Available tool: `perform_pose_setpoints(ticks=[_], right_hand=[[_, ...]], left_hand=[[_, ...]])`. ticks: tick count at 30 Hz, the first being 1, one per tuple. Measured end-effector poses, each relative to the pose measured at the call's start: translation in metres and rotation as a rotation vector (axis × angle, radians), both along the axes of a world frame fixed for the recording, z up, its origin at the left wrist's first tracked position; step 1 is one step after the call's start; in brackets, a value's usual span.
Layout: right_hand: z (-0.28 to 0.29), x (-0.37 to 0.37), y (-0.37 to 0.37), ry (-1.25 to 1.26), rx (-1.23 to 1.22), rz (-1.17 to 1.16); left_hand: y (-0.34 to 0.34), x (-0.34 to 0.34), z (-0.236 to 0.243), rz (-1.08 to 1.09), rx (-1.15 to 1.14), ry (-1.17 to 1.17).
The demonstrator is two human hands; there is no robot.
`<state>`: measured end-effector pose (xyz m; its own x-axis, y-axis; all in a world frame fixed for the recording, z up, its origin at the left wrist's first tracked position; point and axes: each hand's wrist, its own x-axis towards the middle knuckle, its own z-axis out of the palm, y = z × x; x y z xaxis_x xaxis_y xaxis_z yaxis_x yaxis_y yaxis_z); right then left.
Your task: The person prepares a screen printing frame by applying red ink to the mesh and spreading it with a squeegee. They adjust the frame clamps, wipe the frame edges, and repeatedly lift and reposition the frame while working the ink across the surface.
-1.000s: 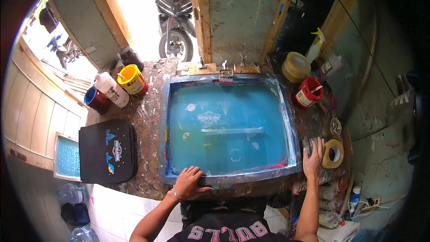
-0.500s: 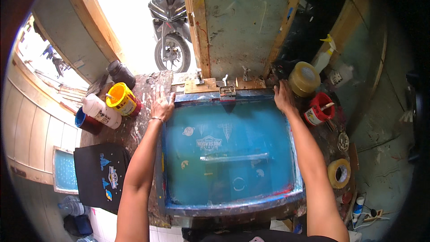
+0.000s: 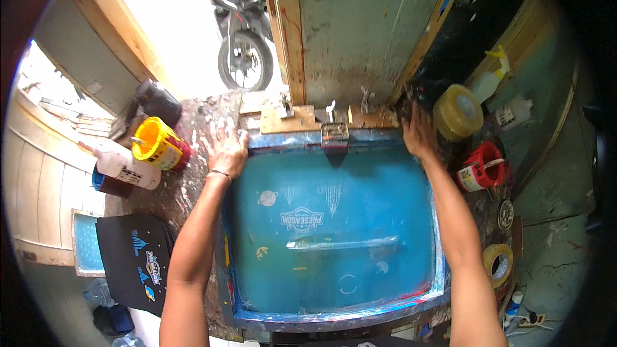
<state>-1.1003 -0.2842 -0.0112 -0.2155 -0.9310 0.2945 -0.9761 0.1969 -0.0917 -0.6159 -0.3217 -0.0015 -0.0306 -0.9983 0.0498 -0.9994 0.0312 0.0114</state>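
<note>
A screen-printing frame [image 3: 442,257] with blue mesh and pale printed-design openings lies on the paint-stained table, its far edge at a metal clamp [image 3: 335,130] on wooden blocks [image 3: 288,117]. My left hand [image 3: 226,153] rests at the frame’s far left corner, fingers spread and extended. My right hand [image 3: 419,135] is at the far right corner, fingers stretched forward and slightly blurred, beside a wide tape roll [image 3: 457,114]. Neither hand shows anything gripped. Both forearms reach along the frame’s sides.
At left stand a yellow tub [image 3: 154,141], white bottle [image 3: 125,164], dark jar [image 3: 164,99] and folded black printed fabric [image 3: 125,263]. At right are a red tub [image 3: 482,164], spray bottle [image 3: 490,80] and tape roll [image 3: 502,263]. A motorcycle [image 3: 241,58] stands beyond the doorway.
Both hands have moved forward from the near side of the table to the frame’s far corners, fingers extending. The view has shifted, placing the frame lower in the picture.
</note>
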Motion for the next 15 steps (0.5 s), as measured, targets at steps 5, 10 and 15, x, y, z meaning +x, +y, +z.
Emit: perform_pose_setpoints(ticks=[5, 10, 15], right_hand=[[0.004, -0.003, -0.005, -0.095, -0.048, 0.078], [0.015, 0.001, 0.016, -0.213, -0.250, 0.198], [0.065, 0.037, 0.160, -0.465, -0.227, 0.330]], left_hand=[[0.005, -0.004, 0.008, 0.034, 0.092, 0.120], [0.000, -0.001, 0.015, 0.011, 0.119, 0.195], [0.095, -0.011, 0.027, -0.252, -0.029, 0.272]])
